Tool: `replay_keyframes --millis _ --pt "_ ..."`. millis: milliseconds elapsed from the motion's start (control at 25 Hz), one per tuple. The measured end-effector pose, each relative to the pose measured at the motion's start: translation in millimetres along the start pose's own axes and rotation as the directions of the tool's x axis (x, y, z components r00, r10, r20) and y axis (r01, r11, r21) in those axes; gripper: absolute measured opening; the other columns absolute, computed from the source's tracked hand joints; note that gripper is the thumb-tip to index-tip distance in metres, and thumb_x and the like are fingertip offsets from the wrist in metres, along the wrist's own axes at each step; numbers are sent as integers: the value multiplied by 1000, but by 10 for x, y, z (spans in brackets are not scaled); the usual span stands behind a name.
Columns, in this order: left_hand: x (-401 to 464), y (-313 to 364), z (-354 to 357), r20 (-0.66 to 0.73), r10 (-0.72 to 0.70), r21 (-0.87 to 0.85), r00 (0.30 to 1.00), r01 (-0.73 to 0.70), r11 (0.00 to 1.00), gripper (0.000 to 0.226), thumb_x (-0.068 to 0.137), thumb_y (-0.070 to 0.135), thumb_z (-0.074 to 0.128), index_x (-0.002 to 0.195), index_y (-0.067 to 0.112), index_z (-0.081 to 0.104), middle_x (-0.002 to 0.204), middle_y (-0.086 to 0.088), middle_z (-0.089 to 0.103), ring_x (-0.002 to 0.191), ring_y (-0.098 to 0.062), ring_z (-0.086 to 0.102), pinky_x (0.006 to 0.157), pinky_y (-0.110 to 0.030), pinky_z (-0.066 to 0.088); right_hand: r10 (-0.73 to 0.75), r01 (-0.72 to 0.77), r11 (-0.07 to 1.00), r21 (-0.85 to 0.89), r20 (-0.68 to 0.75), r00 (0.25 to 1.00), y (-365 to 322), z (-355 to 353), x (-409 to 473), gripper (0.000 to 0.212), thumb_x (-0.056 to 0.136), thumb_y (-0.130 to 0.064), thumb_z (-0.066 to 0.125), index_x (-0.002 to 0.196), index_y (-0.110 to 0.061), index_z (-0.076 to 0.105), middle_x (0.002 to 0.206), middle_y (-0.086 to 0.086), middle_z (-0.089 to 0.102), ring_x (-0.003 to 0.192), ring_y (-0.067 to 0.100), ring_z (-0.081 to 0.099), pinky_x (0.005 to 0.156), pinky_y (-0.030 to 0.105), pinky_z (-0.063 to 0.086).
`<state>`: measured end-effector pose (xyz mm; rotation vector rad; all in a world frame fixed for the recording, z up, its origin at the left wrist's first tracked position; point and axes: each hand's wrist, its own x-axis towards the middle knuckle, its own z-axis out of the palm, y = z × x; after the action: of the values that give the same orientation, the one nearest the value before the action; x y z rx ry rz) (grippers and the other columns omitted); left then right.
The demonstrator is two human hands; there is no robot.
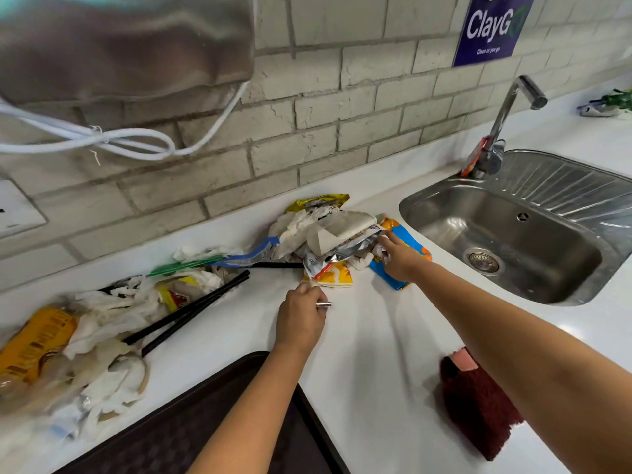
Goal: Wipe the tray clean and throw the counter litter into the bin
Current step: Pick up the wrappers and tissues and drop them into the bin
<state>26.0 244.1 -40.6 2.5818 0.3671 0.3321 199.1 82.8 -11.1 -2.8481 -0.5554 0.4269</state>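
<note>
1. Litter lies in two heaps on the counter [359, 336]. Far heap [328, 234]: wrappers, crumpled paper, a foil pack, hard against the wall and just left of the sink [506, 241]. Near heap [102, 336]: tissues, a yellow packet, black sticks, at the left edge.
2. Right hand [402, 258] reaches into the far heap's right side, fingers curled into the foil and paper there. Looks like a gathering grip; exactly which piece it holds cannot be told.
3. Left hand [301, 319] sits on the counter just short of the same heap, fingers curled, pinching a small silvery scrap [324, 304]. Probably picking strays so both hands can lift the heap together.
4. Tray [191, 429]: dark, at the bottom edge under the left forearm, pulled close to the person. Surface shows no obvious mess, but blur hides detail; wiped or not, cannot say.
5. Cloth [475, 405]: dark red, lying on the counter right of the tray, under the right arm, untouched. Parked within reach for wiping.
6. Bin not in view.
</note>
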Motion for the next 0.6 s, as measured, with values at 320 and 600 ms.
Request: replay_keyframes --millis 320,600 --pt "330 116 -190 -225 51 -160 973 -88 983 18 89 11 56 105 8 63 109 -9 64 100 -26 59 79 -33 47 52 -51 996 -79 3 999 13 186 123 43 95 -12 42 137 -13 41 144 11 31 127 30 42 106 40 37" --pt "811 47 -584 -382 -77 -149 921 20 989 22 90 14 52 106 11 66 105 -13 66 98 -31 59 80 -36 47 35 -31 999 23 -157 987 107 268 -101 25 95 -21 48 118 -13 57 124 9 54 119 29 40 97 37 38"
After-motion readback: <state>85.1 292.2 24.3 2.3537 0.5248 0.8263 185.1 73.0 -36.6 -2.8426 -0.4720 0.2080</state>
